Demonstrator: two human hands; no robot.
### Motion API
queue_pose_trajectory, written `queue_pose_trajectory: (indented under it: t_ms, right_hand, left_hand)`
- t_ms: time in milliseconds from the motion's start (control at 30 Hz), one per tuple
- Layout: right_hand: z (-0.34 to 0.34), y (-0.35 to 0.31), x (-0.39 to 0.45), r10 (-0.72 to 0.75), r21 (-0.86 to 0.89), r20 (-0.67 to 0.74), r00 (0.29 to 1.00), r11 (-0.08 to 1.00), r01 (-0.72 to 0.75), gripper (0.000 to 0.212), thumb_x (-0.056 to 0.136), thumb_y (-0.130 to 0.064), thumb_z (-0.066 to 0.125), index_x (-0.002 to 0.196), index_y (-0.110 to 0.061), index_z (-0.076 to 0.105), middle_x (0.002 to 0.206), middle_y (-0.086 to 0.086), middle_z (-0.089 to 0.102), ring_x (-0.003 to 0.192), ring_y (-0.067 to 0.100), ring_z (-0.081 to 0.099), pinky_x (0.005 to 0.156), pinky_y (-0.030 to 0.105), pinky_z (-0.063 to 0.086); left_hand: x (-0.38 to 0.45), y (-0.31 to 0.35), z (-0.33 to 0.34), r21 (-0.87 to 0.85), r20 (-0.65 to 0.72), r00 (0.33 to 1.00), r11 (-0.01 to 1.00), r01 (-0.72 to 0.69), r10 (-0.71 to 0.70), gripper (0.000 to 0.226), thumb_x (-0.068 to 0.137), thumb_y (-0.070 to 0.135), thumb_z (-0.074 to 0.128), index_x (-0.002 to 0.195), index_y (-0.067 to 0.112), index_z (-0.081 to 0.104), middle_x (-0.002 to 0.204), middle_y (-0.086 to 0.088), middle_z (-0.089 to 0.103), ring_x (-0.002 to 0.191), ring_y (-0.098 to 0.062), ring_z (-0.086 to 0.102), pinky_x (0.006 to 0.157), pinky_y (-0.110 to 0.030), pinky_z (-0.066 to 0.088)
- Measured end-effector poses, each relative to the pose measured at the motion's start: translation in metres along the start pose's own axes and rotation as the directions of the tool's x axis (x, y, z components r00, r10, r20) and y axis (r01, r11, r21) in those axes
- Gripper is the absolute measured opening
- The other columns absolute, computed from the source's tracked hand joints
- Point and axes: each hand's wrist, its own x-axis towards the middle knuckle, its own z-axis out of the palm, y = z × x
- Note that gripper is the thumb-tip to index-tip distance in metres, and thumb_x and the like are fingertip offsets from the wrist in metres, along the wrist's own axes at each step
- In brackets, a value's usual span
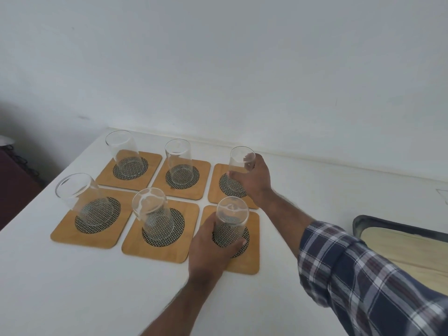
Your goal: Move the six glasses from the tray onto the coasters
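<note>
Several square wooden coasters with dark patterned discs lie in two rows on the white table (72, 287). A clear glass stands on each. My left hand (208, 246) wraps the front right glass (231, 219), which rests on the front right coaster (252, 263). My right hand (254, 178) grips the back right glass (240, 163) on the back right coaster (215, 187). The other glasses stand free: back left glass (123, 151), back middle glass (179, 161), front left glass (82, 197), front middle glass (152, 214). The tray (378, 224) sits at the right edge with nothing seen on it.
A white wall rises right behind the table. The table's left edge drops to dark furniture (14, 180) at far left. My right plaid sleeve (363, 275) crosses the lower right, over part of the tray.
</note>
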Motion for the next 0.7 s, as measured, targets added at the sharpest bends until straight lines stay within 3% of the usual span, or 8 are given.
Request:
queue_pose_trajectory:
  t_ms: [200,367,467,600,700]
  right_hand:
    - [0.005,0.005,-0.001,-0.014,-0.019,0.026,1.000,1.000,0.015,0.061,0.063,-0.018,0.090,0.112,-0.014,0.053,0.117,0.002,0.062,0.112,0.016,0.057,0.093,0.033,0.049]
    - [0.003,0.006,-0.002,0.000,0.044,0.053,0.999,0.999,-0.002,0.077,0.062,-0.018,0.092,0.126,-0.014,0.049,0.125,0.002,0.056,0.119,0.016,0.053,0.098,0.034,0.046]
    - [-0.007,0.007,-0.013,0.045,0.111,0.064,0.997,0.992,-0.052,0.091,0.064,-0.029,0.091,0.139,-0.017,0.041,0.131,-0.002,0.049,0.124,0.010,0.045,0.096,0.025,0.039]
    - [-0.033,0.008,-0.036,0.091,0.161,0.007,0.996,0.983,-0.091,0.078,0.079,-0.045,0.077,0.141,-0.017,0.040,0.139,0.003,0.050,0.128,0.014,0.048,0.092,0.025,0.039]
    - [-0.055,0.010,-0.060,0.104,0.231,-0.027,0.994,0.968,-0.095,0.067,0.084,-0.050,0.070,0.137,-0.019,0.044,0.136,0.003,0.055,0.127,0.014,0.051,0.092,0.023,0.038]
  left_hand:
    - [0.000,0.002,0.000,0.007,0.008,1.000,1.000,0.002,-0.002,0.071,0.056,0.058,0.084,0.120,0.048,0.054,0.105,0.032,0.064,0.101,0.010,0.057,0.072,-0.001,0.041]
    - [0.000,0.004,-0.001,0.008,0.024,1.000,1.000,-0.006,0.006,0.070,0.057,0.054,0.085,0.120,0.045,0.055,0.103,0.031,0.065,0.101,0.011,0.056,0.073,-0.002,0.041]
    - [-0.002,0.007,-0.002,-0.003,0.021,1.000,1.000,0.007,-0.007,0.070,0.055,0.056,0.086,0.117,0.050,0.053,0.101,0.033,0.064,0.100,0.012,0.056,0.071,-0.001,0.041]
    - [-0.001,0.012,-0.005,-0.039,0.018,1.000,0.999,-0.026,0.026,0.071,0.053,0.052,0.088,0.107,0.068,0.045,0.106,0.041,0.060,0.102,0.013,0.055,0.073,0.000,0.041]
    - [-0.003,0.011,-0.011,-0.043,0.059,0.998,0.999,0.004,-0.002,0.082,0.052,0.050,0.090,0.121,0.058,0.048,0.115,0.027,0.064,0.109,0.003,0.058,0.087,-0.016,0.050]
